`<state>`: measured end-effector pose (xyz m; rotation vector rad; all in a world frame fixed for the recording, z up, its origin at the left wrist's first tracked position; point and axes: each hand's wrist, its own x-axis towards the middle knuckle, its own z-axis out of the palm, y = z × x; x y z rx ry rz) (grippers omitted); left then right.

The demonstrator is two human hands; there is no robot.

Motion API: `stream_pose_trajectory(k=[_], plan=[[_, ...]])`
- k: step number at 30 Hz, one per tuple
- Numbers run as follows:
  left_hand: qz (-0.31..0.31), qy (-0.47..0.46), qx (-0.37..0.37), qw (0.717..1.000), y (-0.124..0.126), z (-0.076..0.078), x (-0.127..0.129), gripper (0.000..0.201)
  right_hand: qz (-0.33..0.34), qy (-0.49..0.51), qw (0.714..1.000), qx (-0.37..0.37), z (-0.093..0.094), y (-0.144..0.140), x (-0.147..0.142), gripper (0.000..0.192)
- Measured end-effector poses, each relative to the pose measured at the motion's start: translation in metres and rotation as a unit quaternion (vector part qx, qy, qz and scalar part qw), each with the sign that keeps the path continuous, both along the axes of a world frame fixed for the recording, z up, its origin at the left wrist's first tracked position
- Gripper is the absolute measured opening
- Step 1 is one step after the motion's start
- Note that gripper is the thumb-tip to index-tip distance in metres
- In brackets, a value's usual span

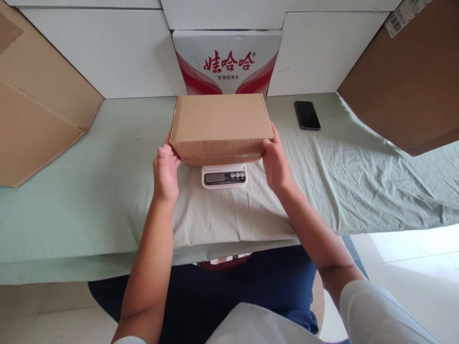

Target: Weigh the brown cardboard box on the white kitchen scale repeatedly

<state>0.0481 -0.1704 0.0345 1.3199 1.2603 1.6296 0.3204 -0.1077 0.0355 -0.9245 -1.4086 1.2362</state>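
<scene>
A closed brown cardboard box is held between my two hands, over a white digital kitchen scale. Only the scale's front panel with its display and buttons shows; the box hides the rest. Whether the box rests on the scale's platform I cannot tell. At the box's left end is my left hand, its thumb up and its fingers partly behind and under the corner. My right hand grips the right end, thumb on the front edge.
A black phone lies at the right on the green cloth. Behind stands a white and red printed carton against white panels. Large cardboard pieces flank both sides.
</scene>
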Motion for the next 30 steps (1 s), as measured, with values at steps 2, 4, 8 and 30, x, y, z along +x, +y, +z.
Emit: stream_pose_trajectory(k=[2, 4, 8, 30], plan=[[0.0, 0.004, -0.003, 1.0, 0.0, 0.0, -0.001, 0.1, 0.0, 0.002, 1.0, -0.004, 0.001, -0.001, -0.001, 0.082], [0.001, 0.004, -0.005, 1.0, 0.0, 0.0, -0.002, 0.101, 0.0, -0.002, 1.0, -0.003, 0.002, -0.001, -0.001, 0.082], [0.002, -0.002, -0.009, 1.0, -0.001, 0.001, -0.001, 0.101, 0.001, -0.007, 1.0, -0.001, 0.005, -0.002, 0.0, 0.081], [0.005, 0.002, -0.01, 1.0, 0.003, -0.014, -0.017, 0.096, -0.015, 0.025, 1.0, -0.008, 0.0, 0.003, 0.009, 0.082]])
